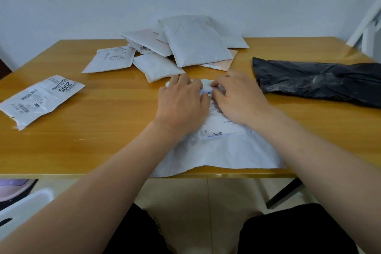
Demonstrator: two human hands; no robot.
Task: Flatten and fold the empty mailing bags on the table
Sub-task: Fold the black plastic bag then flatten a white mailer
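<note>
From the head view, both hands sit close together on a white mailing bag [218, 150] at the table's [103, 121] near edge; the left hand [182, 99] presses flat, and the right hand [240, 100] curls its fingers at the far end. This looks like early work; a heap of white bags [185, 43] waits by the far edge, one labelled bag [39, 100] lies near the left edge and a black bag [317, 81] toward the right edge, none visibly folded.

Both hands, left hand [181, 103] and right hand [240, 100], rest on a mailing bag [218, 150] at the table's [103, 130] near edge. Behind lies a bag pile [185, 45]; another bag [39, 99] far left; a crumpled bag [317, 82] right.
</note>
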